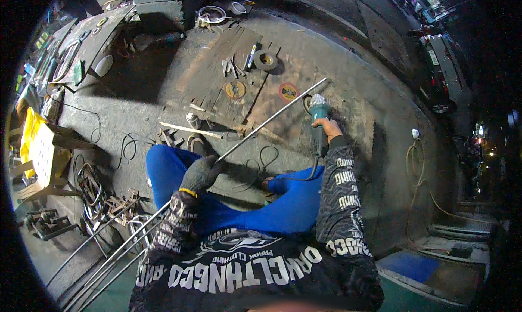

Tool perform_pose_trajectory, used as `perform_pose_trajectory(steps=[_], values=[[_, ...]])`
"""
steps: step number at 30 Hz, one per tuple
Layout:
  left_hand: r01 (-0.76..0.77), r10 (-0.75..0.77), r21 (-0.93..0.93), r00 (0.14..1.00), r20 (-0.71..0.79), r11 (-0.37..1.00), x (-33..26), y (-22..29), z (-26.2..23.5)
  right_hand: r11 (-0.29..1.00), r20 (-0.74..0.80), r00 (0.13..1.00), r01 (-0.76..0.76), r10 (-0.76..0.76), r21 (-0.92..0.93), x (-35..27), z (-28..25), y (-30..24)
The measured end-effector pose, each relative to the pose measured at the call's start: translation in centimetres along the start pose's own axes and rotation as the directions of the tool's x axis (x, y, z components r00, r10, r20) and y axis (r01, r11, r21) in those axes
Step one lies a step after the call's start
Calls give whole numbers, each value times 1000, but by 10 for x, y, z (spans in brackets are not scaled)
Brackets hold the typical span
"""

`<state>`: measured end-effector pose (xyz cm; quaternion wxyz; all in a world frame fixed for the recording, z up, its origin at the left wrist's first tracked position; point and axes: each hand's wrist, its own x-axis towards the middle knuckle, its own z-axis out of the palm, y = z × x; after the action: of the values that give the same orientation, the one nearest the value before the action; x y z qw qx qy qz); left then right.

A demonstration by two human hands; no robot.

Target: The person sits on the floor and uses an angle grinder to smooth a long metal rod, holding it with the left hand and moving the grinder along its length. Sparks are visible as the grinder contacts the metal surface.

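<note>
A dark grey glove covers my left hand point(199, 176), which is closed around a long thin metal rod point(261, 127). The rod slants from the lower left, past my thigh, to the far right. Gripped in my bare right hand point(328, 128) is a teal angle grinder point(321, 112), its cable running down over my leg. Its disc point(308, 103) is close to the rod's far end; whether they touch I cannot tell. Beyond the rod, a yellow disc point(235, 89), a red-edged disc point(289, 92) and a thick round ring point(265, 60) lie on worn boards point(204, 75).
Small metal pieces point(231, 68) lie near the ring. At left stand a wooden seat with yellow cloth point(33, 135) and scrap metal point(122, 206). More rods point(117, 255) extend at lower left. A hose point(416, 165) and a parked vehicle point(441, 67) are at right.
</note>
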<state>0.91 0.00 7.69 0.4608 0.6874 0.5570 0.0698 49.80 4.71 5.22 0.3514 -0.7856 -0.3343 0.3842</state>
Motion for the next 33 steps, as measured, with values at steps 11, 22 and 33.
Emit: perform_pose_trajectory(steps=[11,22,33], values=[[-697,652,279,717,246,661,48,-32,45,985,76,987,-150,144,83,-130,3,26],[-448,433,242,894,115,861,68,-53,67,903,184,980,146,-76,-404,-142,92,-5],[-432,443,425,893,77,796,66,-58,66,774,259,964,210,-62,-597,-185,124,-66]])
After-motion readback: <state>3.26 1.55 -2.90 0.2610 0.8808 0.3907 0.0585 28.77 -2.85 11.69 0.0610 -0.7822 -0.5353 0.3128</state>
